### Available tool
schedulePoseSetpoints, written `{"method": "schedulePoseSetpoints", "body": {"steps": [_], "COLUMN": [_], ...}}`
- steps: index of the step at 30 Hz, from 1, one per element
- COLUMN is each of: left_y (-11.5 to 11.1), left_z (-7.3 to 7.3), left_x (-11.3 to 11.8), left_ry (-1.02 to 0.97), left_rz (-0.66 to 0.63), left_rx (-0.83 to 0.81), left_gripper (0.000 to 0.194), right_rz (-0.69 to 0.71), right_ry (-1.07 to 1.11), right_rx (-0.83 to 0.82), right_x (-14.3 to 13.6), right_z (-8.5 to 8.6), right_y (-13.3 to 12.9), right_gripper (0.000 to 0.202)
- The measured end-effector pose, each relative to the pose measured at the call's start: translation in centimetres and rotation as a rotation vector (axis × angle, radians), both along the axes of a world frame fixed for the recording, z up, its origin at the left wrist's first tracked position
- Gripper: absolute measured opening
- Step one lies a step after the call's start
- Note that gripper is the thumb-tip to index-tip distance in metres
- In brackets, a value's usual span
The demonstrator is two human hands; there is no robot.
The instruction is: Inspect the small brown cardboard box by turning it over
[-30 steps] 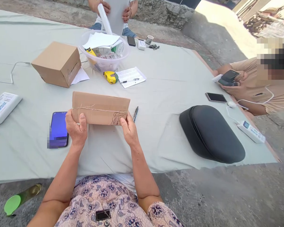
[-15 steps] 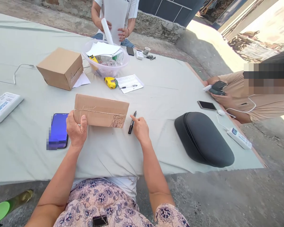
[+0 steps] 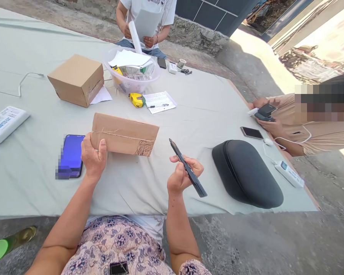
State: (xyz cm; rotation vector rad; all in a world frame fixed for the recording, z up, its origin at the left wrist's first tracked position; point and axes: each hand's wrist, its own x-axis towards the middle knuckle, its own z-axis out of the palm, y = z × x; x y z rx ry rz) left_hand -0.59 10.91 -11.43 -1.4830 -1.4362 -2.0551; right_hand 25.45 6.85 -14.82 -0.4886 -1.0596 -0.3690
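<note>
My left hand [image 3: 94, 156] grips the left end of a brown cardboard box [image 3: 123, 133], its thumb on the near face. Black scribbled lines mark the box's lower right corner, and a thin string or seam runs across it. To the right, my right hand [image 3: 185, 173] holds a black marker pen [image 3: 188, 168] up off the cloth between thumb and fingers. The marker's narrow end points up and left toward the box, without touching it. Beside my left hand lies a phone with a blue screen [image 3: 72, 154].
A closed cardboard box [image 3: 74, 80], a pink plastic basket [image 3: 132, 82], a yellow tape measure [image 3: 137, 100] and a written sheet [image 3: 162, 102] lie farther back. A black padded case [image 3: 248, 173] sits right. One person [image 3: 146, 26] holds papers across the table; another [image 3: 286, 118] handles a device.
My right hand has picked the marker up from the cloth and turned, moving right and toward me. My left hand still grips the box.
</note>
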Motion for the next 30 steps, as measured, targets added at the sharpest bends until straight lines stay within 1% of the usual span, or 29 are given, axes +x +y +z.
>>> {"method": "schedulePoseSetpoints", "body": {"steps": [1, 2, 5, 8, 10, 11, 12, 14, 16, 17, 18, 20, 21, 23, 25, 26, 27, 29, 30], "left_y": [0.0, 0.0, 0.0, 0.0, 0.0, 0.0, 0.0, 0.0, 0.1, 0.1, 0.1, 0.1, 0.1, 0.1, 0.2, 0.2, 0.3, 0.4, 0.5], "left_z": [0.0, 0.0, 0.0, 0.0, 0.0, 0.0, 0.0, -0.1, -0.1, -0.1, -0.2, -0.3, -0.3, -0.4, -0.5, -0.6, -0.6, -0.6, -0.6], "left_x": [0.0, 0.0, 0.0, 0.0, 0.1, 0.1, 0.2, 0.2, 0.2, 0.3, 0.3, 0.3, 0.3, 0.1, 0.0, -0.1, -0.2, -0.3, -0.3], "left_ry": [0.0, 0.0, 0.003, -0.001, -0.004, -0.006, -0.007, -0.01, -0.012, -0.013, -0.017, -0.024, -0.026, -0.024, -0.019, -0.018, -0.018, -0.019, -0.021], "left_rz": [0.001, 0.002, 0.001, 0.003, 0.007, 0.009, 0.01, 0.007, -0.002, -0.009, -0.015, -0.026, -0.032, -0.044, -0.051, -0.053, -0.055, -0.063, -0.071], "left_rx": [-0.001, -0.003, -0.002, -0.005, 0.002, 0.008, 0.012, 0.011, 0.005, 0.003, 0.001, -0.008, -0.014, -0.023, -0.026, -0.024, -0.021, -0.008, -0.002], "left_gripper": [0.083, 0.084, 0.085, 0.085, 0.085, 0.084, 0.083, 0.082, 0.081, 0.082, 0.083, 0.086, 0.087, 0.086, 0.084, 0.083, 0.083, 0.083, 0.083], "right_rz": [0.012, 0.019, 0.077, 0.171, 0.2, 0.186, 0.143, -0.01, -0.165, -0.202, -0.201, -0.104, -0.033, 0.075, 0.09, 0.067, 0.028, -0.083, -0.142], "right_ry": [-0.044, -0.087, -0.205, -0.295, -0.322, -0.313, -0.287, -0.183, -0.054, -0.009, 0.007, -0.062, -0.139, -0.318, -0.401, -0.368, -0.286, -0.056, 0.029], "right_rx": [0.055, 0.064, 0.014, -0.01, -0.014, -0.02, -0.028, -0.049, -0.068, -0.073, -0.073, -0.048, -0.025, 0.033, 0.083, 0.107, 0.135, 0.173, 0.154], "right_x": [-1.0, -1.8, -3.9, -4.5, -4.1, -3.6, -3.0, -1.7, -0.6, -0.3, -0.3, -0.7, -1.1, -2.0, -2.5, -2.4, -2.2, -1.0, -0.2], "right_z": [0.5, 0.9, 1.4, 0.4, -0.7, -1.2, -1.6, -2.0, -1.7, -1.3, -0.9, 0.1, 0.4, 0.7, 0.5, 0.3, 0.2, 0.0, 0.0], "right_y": [-0.9, -1.6, -2.6, -2.6, -2.6, -2.5, -2.5, -2.2, -2.0, -1.9, -1.8, -1.8, -1.9, -2.1, -2.1, -2.0, -1.8, -1.0, -0.3], "right_gripper": [0.012, 0.012, 0.012, 0.015, 0.014, 0.012, 0.011, 0.009, 0.011, 0.012, 0.013, 0.019, 0.02, 0.016, 0.015, 0.018, 0.02, 0.019, 0.019]}}
